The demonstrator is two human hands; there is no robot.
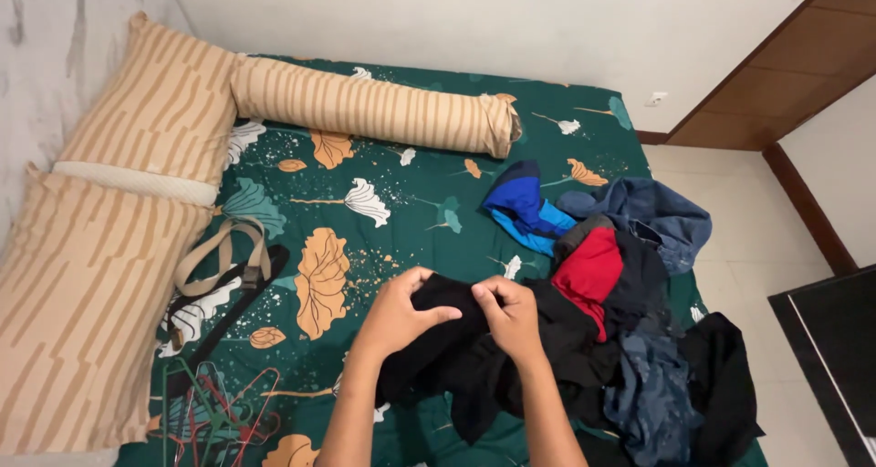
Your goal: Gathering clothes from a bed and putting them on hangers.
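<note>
Both hands worked at the near middle of the bed (411, 120). Left hand (397, 316) and right hand (511, 316) each had fingers clenched on the top edge of a black garment (447, 348), pinching it up close together; the rest of it trailed down toward the near edge.

Step in hand, as I judged it: finding an edge or seam of the garment, lifted clear of the clothes pile (639, 339) just to its right. The pile held a red piece (589, 266), a blue piece (520, 207) and denim (657, 212).

Next move would call for spreading the hands apart along the edge to open the cloth flat.

Left of the hands lay belts (224, 266); hangers (219, 417) at near left; pillows (100, 248) far left.
</note>
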